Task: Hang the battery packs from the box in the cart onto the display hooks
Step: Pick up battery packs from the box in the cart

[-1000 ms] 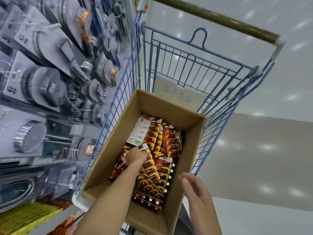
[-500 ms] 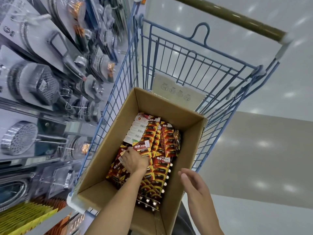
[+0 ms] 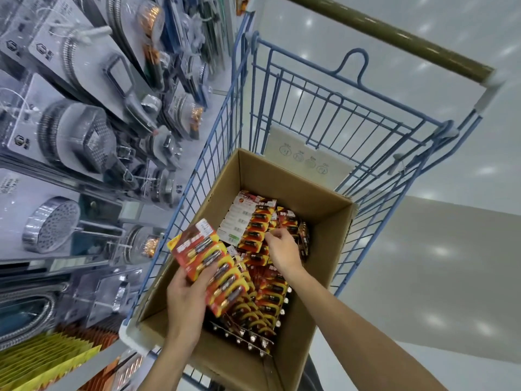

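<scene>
Packaged shower heads (image 3: 50,224) are hanging on the display left of both hands, and yellow packets (image 3: 42,362) are sitting lower down. The blue wire cart (image 3: 245,114) is standing beside them, its side grid and the wall of the cardboard box (image 3: 310,320) lying between the fingers and the display. The left hand (image 3: 184,303) is reaching up from below, its fingers wrapping the lower edge of a fanned bunch of battery packs (image 3: 197,249) raised over the box's left wall. The right hand (image 3: 283,251) is stretching in from the lower right and bending downward, fingers narrow, pinching the top edge of one of the boxed packs (image 3: 270,294), which are lying in rows beneath and around those fingers.
</scene>
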